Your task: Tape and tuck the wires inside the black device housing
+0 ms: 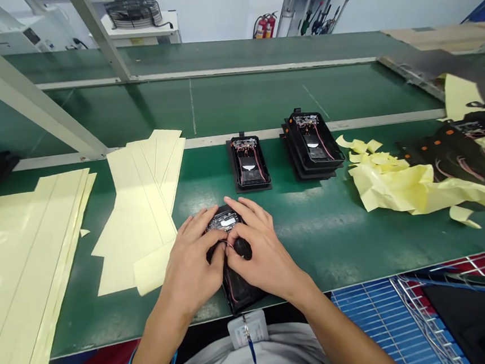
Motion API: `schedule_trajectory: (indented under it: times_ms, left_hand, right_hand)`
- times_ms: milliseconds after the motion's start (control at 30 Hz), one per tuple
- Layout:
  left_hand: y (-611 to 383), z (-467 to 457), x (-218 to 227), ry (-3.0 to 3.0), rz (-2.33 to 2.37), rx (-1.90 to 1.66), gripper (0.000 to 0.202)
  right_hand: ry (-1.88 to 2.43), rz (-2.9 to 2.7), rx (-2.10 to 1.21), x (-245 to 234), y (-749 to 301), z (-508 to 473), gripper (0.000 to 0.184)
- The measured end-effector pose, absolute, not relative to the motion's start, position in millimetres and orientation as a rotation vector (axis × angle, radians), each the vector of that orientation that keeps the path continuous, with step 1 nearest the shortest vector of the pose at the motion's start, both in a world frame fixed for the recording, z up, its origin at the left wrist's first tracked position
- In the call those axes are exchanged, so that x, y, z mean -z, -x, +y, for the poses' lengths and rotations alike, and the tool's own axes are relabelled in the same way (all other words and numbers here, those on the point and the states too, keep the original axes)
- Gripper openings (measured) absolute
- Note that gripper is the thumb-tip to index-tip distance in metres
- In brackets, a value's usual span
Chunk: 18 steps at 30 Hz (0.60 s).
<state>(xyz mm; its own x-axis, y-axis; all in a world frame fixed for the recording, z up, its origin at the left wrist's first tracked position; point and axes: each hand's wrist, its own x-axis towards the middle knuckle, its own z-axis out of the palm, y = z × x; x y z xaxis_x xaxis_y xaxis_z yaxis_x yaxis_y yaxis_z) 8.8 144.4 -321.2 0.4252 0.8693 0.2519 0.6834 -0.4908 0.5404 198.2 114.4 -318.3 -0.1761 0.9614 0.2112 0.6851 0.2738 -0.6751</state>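
Observation:
A black plastic case (241,292) lies on the bench in front of me, with a circuit board (228,223) at its far end. Over its middle, my left hand (194,262) has thumb and index finger pinched together at a thin wire (227,243). My right hand (265,248) meets it there, its thumb and index finger closed at the same wire. Inside the curl of the right fingers shows a round black part (243,249); whether they touch it is unclear. The other fingers of both hands rest along the case's far sides. Palms and fingers hide much of the case.
Beyond my hands sits a similar open case (248,161) with wires inside. To its right is a stack of such cases (313,142). Yellow paper sheets (138,208) spread at left. Crumpled yellow paper (395,185) and more black parts (447,141) lie at right.

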Motion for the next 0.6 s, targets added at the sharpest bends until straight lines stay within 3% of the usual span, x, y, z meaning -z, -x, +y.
schedule_trajectory:
  times_ms: [300, 600]
  left_hand:
    - [-7.7, 145.3, 321.4, -2.284, 1.277, -0.716, 0.032]
    - [-10.8, 147.9, 316.3, -2.165, 1.308, -0.642, 0.024]
  right_hand:
    - [1.497, -1.949, -0.501, 318.9, -198.2, 114.4, 0.006]
    - [1.433, -1.961, -0.636, 314.1, -204.4, 114.2, 0.004]
